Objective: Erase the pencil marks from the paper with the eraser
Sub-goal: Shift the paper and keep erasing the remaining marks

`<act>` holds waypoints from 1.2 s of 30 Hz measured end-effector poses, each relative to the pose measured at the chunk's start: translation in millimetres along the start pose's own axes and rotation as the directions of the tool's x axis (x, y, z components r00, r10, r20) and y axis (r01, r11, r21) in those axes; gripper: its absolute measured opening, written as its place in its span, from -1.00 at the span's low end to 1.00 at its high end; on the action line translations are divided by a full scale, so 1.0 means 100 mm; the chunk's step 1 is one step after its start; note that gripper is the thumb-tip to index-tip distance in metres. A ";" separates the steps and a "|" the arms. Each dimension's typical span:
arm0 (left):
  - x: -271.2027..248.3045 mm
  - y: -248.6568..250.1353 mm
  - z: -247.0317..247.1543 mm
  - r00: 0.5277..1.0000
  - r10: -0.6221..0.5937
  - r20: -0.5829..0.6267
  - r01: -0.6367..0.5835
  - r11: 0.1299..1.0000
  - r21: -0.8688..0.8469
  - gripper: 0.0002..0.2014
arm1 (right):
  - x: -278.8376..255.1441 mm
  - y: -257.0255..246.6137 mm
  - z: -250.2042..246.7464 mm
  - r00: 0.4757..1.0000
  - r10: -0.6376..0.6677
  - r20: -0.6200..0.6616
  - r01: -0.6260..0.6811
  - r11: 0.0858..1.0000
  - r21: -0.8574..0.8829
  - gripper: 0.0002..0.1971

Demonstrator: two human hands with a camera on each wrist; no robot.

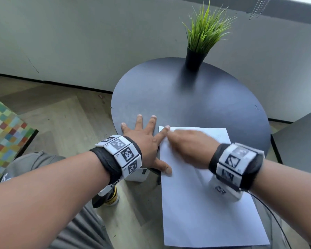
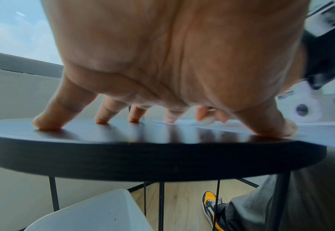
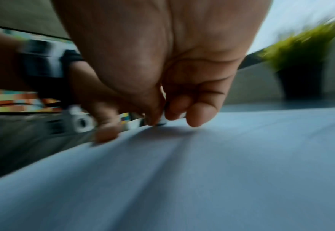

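A white sheet of paper (image 1: pixel 205 203) lies on the round dark table (image 1: pixel 187 97), its near part hanging over the table's edge. My left hand (image 1: pixel 144 139) is spread flat, index fingertip and thumb pressing the sheet's left edge, the other fingers on the table (image 2: pixel 123 134). My right hand (image 1: pixel 188 144) is blurred over the sheet's far left corner. In the right wrist view its fingers (image 3: pixel 174 107) pinch a small white eraser (image 3: pixel 163 119) against the paper (image 3: pixel 202 171). Faint pencil marks (image 1: pixel 218 134) show near the far right corner.
A green grass plant in a black pot (image 1: pixel 196 58) stands at the table's far side. A white bin (image 2: pixel 95 214) sits under the table by its thin black legs. A colourful checkered seat (image 1: pixel 5 130) is at the left, and a grey surface (image 1: pixel 302 141) at the right.
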State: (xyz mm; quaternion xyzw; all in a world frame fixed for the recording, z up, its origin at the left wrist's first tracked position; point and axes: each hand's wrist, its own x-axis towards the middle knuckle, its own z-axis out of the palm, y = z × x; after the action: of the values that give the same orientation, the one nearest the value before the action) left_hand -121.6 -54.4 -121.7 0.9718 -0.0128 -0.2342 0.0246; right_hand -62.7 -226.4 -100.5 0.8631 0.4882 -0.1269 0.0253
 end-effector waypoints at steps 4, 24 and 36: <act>0.00 0.01 0.00 1.000 0.007 0.000 -0.007 1.000 0.000 0.33 | 0.02 0.04 -0.04 0.999 -0.033 0.026 0.032 0.999 0.038 -0.76; 0.00 0.02 0.00 1.000 0.003 0.005 -0.003 1.000 0.026 0.42 | 0.01 0.19 -0.05 0.998 -0.038 -0.050 0.037 0.999 -0.024 -0.88; -0.02 0.03 -0.01 0.999 -0.007 0.031 0.006 0.999 0.032 0.42 | -0.07 0.06 0.04 0.987 -0.154 -0.035 0.155 0.988 0.016 -0.67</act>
State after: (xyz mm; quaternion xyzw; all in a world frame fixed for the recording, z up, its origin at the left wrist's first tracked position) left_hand -122.7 -57.7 -119.4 0.9683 -0.0139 -0.2491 0.0081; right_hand -61.7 -236.2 -102.6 0.8249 0.5527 -0.1186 -0.0009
